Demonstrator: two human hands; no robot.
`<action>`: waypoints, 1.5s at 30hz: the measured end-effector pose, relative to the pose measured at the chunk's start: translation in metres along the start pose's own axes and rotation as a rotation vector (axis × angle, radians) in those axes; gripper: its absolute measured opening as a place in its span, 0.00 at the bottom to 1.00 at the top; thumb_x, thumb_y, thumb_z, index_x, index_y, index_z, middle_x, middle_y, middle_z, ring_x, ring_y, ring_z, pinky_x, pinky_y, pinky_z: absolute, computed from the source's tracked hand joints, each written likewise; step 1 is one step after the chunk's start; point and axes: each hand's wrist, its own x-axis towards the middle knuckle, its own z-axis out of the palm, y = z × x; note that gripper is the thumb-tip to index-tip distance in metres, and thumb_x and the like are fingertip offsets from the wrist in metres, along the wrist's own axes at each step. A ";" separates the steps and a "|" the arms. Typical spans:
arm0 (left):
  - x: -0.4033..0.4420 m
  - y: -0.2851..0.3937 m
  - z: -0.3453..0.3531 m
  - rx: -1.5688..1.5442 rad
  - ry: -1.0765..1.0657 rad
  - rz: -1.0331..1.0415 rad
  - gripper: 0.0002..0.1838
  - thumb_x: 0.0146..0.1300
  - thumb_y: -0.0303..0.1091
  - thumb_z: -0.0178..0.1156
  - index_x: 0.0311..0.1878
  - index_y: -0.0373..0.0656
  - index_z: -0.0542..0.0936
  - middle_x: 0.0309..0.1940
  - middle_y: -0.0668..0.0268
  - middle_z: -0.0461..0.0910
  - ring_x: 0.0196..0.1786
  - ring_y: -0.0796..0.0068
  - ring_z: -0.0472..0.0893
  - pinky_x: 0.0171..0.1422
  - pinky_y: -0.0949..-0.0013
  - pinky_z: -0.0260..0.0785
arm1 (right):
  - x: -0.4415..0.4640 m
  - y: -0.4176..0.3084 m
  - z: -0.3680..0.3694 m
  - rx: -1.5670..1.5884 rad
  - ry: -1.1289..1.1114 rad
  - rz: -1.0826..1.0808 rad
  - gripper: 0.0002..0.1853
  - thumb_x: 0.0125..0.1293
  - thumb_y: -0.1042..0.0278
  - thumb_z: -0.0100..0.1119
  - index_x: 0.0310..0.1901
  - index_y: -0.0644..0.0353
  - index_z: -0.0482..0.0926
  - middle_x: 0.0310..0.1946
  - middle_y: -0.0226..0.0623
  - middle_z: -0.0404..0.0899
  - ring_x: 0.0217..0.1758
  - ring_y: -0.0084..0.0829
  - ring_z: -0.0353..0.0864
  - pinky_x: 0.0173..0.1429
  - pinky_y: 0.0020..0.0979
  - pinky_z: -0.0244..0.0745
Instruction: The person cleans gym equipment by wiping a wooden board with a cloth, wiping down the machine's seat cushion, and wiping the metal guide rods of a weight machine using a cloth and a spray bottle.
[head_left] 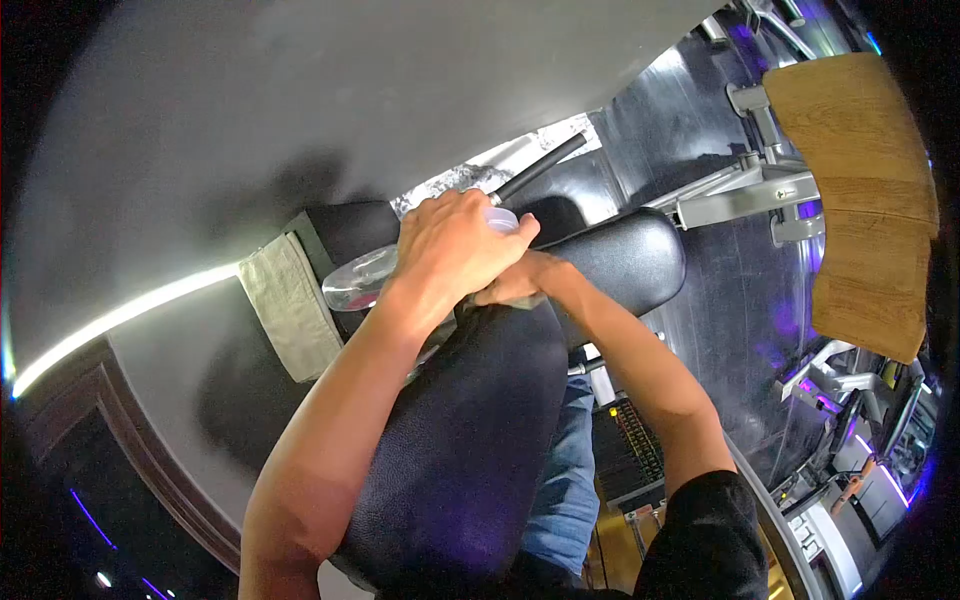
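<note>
My left hand [450, 240] is wrapped over a clear plastic bottle [358, 282]. The bottle's rounded end shows left of the hand, and a translucent cap [502, 220] shows by the thumb. Just below and to the right, my right hand [518, 280] is curled at the black padded cushion [470, 430], with its fingers partly hidden. A bit of pale material shows under it, too small to name. A second black pad [630, 262] lies to the right of my hands.
A folded beige cloth [290, 305] lies on a dark surface at the left. A black-gripped bar [540, 168] sticks up beyond my hands. Grey metal frames [745, 205] and a brown wood-look panel [860, 200] are at the right. A grey wall [300, 90] rises ahead.
</note>
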 end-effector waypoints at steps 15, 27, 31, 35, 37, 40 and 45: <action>0.006 -0.013 0.018 -0.019 -0.099 -0.006 0.29 0.57 0.64 0.58 0.26 0.44 0.87 0.22 0.62 0.84 0.38 0.59 0.85 0.49 0.60 0.75 | -0.028 0.049 0.048 0.128 0.518 -0.195 0.24 0.52 0.53 0.66 0.44 0.65 0.82 0.45 0.52 0.82 0.52 0.50 0.80 0.60 0.42 0.73; 0.003 -0.024 0.029 -0.028 -0.202 0.018 0.27 0.61 0.60 0.59 0.21 0.43 0.83 0.18 0.67 0.81 0.27 0.72 0.83 0.39 0.68 0.72 | 0.013 0.089 0.041 0.272 0.475 0.234 0.27 0.50 0.42 0.66 0.41 0.61 0.85 0.37 0.54 0.84 0.47 0.52 0.83 0.55 0.42 0.77; 0.006 -0.024 0.027 0.024 -0.279 0.063 0.27 0.63 0.58 0.57 0.21 0.43 0.83 0.17 0.68 0.81 0.26 0.73 0.82 0.39 0.67 0.71 | -0.006 0.061 0.057 0.198 0.448 -0.093 0.24 0.51 0.48 0.67 0.43 0.58 0.85 0.39 0.47 0.84 0.46 0.50 0.83 0.56 0.40 0.76; 0.002 -0.016 0.029 0.057 -0.319 -0.001 0.27 0.63 0.59 0.56 0.22 0.44 0.84 0.17 0.69 0.81 0.26 0.73 0.82 0.39 0.68 0.71 | -0.019 0.090 0.099 0.258 0.896 -0.304 0.15 0.56 0.61 0.63 0.42 0.61 0.81 0.45 0.43 0.79 0.49 0.49 0.80 0.56 0.42 0.75; 0.000 -0.008 0.025 -0.006 -0.396 -0.085 0.29 0.58 0.63 0.55 0.23 0.46 0.85 0.22 0.61 0.83 0.35 0.57 0.85 0.47 0.59 0.73 | -0.013 0.109 0.118 0.421 1.071 -0.098 0.16 0.55 0.62 0.64 0.43 0.63 0.80 0.44 0.43 0.79 0.49 0.51 0.79 0.54 0.43 0.75; 0.001 -0.004 0.027 0.059 -0.419 -0.057 0.29 0.58 0.64 0.55 0.21 0.46 0.85 0.20 0.63 0.82 0.32 0.59 0.84 0.45 0.60 0.73 | -0.004 0.134 0.131 0.458 1.078 0.177 0.17 0.56 0.62 0.65 0.45 0.63 0.80 0.44 0.42 0.80 0.49 0.51 0.79 0.54 0.44 0.75; -0.003 0.000 0.028 0.071 -0.437 -0.071 0.29 0.60 0.63 0.54 0.23 0.46 0.86 0.20 0.66 0.82 0.30 0.65 0.83 0.42 0.65 0.72 | -0.028 0.106 0.130 0.438 1.092 0.107 0.17 0.55 0.64 0.65 0.47 0.59 0.81 0.43 0.43 0.80 0.48 0.51 0.79 0.54 0.44 0.75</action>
